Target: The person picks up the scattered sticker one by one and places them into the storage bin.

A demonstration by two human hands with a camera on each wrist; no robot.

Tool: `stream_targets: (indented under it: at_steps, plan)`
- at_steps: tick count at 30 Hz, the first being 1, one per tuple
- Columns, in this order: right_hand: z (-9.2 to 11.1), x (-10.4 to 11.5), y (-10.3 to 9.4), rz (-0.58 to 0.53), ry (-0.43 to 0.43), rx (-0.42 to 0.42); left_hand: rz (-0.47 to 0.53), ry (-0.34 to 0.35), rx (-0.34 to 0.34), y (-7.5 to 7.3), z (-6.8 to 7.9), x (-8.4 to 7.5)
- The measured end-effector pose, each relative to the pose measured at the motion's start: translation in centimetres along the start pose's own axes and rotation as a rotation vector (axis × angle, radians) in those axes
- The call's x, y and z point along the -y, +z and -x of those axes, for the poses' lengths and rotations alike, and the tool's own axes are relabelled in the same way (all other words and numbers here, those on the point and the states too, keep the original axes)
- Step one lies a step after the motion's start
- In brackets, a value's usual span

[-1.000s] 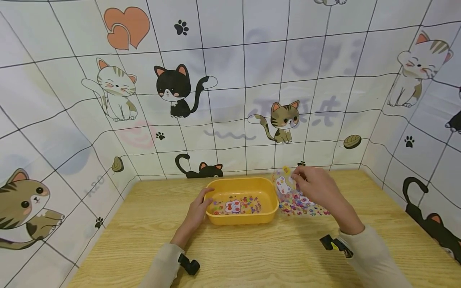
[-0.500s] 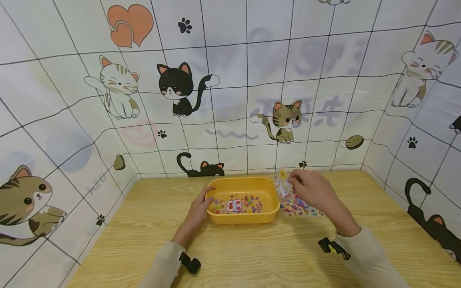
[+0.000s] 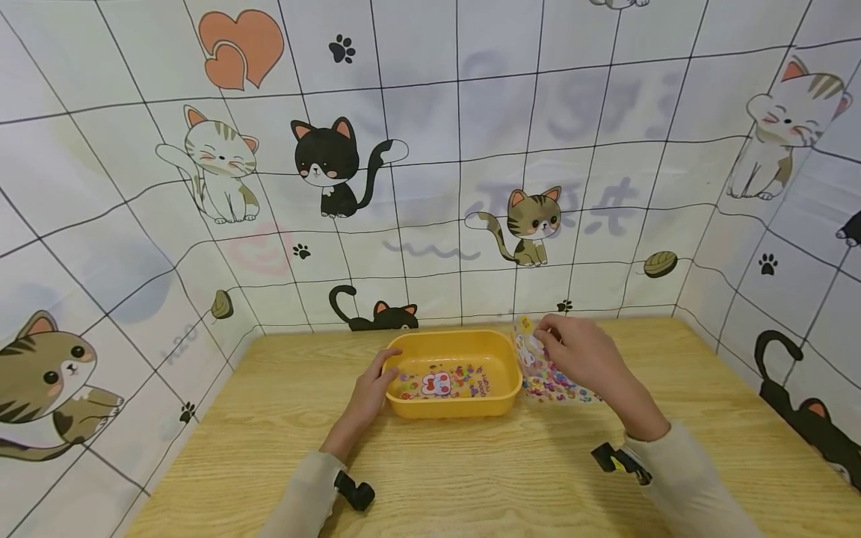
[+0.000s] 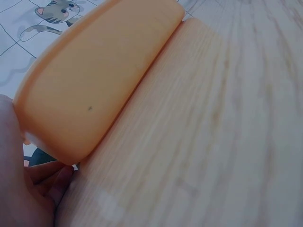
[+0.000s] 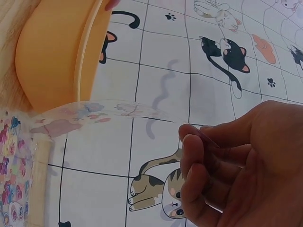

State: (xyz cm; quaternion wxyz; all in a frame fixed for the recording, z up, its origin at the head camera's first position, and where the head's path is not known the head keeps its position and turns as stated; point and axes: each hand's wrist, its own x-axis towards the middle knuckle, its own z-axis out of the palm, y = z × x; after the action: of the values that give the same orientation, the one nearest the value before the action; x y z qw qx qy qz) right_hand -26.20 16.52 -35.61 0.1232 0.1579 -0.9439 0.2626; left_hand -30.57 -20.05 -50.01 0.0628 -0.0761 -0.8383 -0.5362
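A yellow plastic tray [image 3: 452, 409] stands on the table, with a rabbit picture, lettering and small colourful bits on its floor. My left hand [image 3: 366, 392] grips its left end, thumb over the rim; in the left wrist view, curled fingers touch a lower corner of the tray [image 4: 94, 85]. Just right of the tray is a clear printed plastic sheet [image 3: 548, 386] with rabbits and many tiny coloured shapes. My right hand [image 3: 585, 355] pinches its far part. In the right wrist view, the sheet's raised film [image 5: 104, 111] bends up from the table towards my right hand [image 5: 255, 161].
The pale wooden table [image 3: 430, 474] extends in front of and on both sides of the tray. A white grid-patterned cloth with cartoon cats [image 3: 326, 161] forms walls behind and at both sides.
My right hand has shifted slightly left towards the tray, with the raised end of the plastic sheet in its fingers. The left hand and tray stay as they were.
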Motion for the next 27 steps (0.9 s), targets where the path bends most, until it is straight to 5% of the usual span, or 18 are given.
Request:
stream_targets:
  at_steps: [17,27]
  plan:
    - [-0.18,-0.2,0.1,0.015,-0.001,-0.013,-0.006,-0.004,0.002,-0.02,-0.08,-0.03]
    - [0.02,0.35,-0.43,-0.011,-0.045,-0.101,0.002,-0.013,0.008,-0.18,-0.02,0.18]
